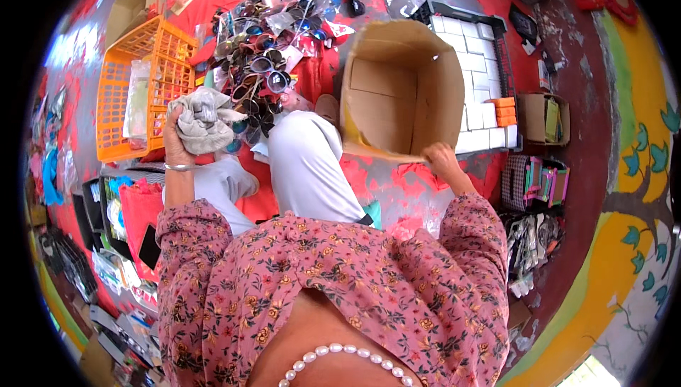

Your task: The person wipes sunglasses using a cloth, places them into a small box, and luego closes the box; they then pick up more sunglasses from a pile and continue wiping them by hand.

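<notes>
In my left hand is a crumpled grey cloth, bunched up beside the orange plastic crate. My right hand grips the near rim of a brown cardboard box, tilted so its bare inside faces me. Between the two, a large heap of sunglasses, some in clear plastic sleeves, lies on the floor beyond my knees. Behind the cardboard box stands a black crate filled with small white boxes; a few orange boxes lie on top of them.
At the right stand a small cardboard box and a checked basket of colourful packs, near a painted wall. Bins with a red bag stand left of my legs. Another carton is behind the orange crate.
</notes>
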The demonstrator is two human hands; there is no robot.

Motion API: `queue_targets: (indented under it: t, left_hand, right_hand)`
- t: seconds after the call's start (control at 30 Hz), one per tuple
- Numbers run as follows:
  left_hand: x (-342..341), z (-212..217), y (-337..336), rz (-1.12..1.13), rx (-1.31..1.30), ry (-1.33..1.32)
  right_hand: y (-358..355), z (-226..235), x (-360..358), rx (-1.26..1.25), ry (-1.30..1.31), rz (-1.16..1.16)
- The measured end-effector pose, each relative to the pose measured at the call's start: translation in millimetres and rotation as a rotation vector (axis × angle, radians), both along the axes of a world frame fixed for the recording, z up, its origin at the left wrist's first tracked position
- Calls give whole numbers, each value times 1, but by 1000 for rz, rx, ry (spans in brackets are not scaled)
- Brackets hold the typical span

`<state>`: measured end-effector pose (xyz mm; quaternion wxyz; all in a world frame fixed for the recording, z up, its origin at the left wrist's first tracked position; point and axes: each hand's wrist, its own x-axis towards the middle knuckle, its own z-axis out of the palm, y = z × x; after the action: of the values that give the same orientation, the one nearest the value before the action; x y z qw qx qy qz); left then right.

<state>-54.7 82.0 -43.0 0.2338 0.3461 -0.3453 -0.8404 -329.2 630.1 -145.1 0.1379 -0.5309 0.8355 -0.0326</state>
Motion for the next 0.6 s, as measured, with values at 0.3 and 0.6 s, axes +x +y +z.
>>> queue_targets:
  t: [0.3, 0.6]
  left_hand:
    - [13, 19, -9, 86, -73, 22]
    - [27, 37, -9, 129, -8, 136]
  right_hand:
    - [11, -24, -39, 392, 87, -263]
    - [-72, 44, -44, 543, -238, -213]
